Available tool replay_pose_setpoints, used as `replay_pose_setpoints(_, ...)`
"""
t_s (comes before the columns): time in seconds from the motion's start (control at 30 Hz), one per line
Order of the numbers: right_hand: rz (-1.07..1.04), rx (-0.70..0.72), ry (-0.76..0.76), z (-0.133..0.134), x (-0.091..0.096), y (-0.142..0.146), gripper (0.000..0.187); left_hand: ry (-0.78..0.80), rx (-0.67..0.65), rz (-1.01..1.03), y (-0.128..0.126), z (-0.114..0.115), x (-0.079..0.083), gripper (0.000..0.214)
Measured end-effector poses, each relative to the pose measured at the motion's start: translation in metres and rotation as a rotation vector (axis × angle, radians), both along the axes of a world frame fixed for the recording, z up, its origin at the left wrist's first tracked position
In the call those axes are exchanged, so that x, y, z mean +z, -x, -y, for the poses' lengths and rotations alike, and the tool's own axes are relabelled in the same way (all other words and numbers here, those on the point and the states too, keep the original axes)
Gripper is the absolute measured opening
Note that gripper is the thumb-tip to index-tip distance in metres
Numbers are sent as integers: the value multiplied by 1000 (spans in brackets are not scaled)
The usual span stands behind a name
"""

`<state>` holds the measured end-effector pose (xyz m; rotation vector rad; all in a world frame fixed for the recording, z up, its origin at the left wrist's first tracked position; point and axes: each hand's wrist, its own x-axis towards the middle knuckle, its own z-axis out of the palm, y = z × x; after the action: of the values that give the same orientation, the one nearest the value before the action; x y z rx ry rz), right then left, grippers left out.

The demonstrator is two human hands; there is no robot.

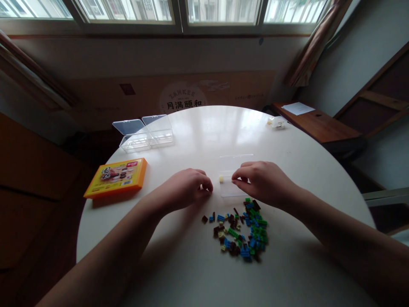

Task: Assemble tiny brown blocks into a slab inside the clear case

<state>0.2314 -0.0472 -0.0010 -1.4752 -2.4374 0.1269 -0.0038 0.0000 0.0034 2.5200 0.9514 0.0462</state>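
My left hand (187,187) rests on the round white table (198,128) with its fingers curled closed; what they hold, if anything, is hidden. My right hand (260,181) lies at the near edge of a small clear plastic box (234,164), fingertips pinched together at its rim. A small pale yellow brick (220,179) sits at the box's left side, between the two hands. Just below the hands lies a heap of several small blue, green, brown and cream bricks (241,232).
An orange flat box (116,177) lies at the table's left. Two open clear plastic boxes (145,134) stand at the back left. A small white object (277,122) sits at the far right edge, near a wooden side table (316,123) with paper.
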Motion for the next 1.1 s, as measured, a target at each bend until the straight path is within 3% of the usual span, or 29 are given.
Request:
replay_pose_setpoints(0.47,-5,-12,19,-4,-2,-2,19,38,-90,21,0,3,3,17)
replay_pose_setpoints(0.67,-25,348,96,9,11,-2,14,57,-101,47,1,5,2,15)
replay_pose_setpoints(0.73,-16,395,107,13,11,1,15,69,-118,44,0,6,2,15)
replay_pose_setpoints(1.1,77,303,44,17,-4,22,23,88,-141,32,-2,7,5,9)
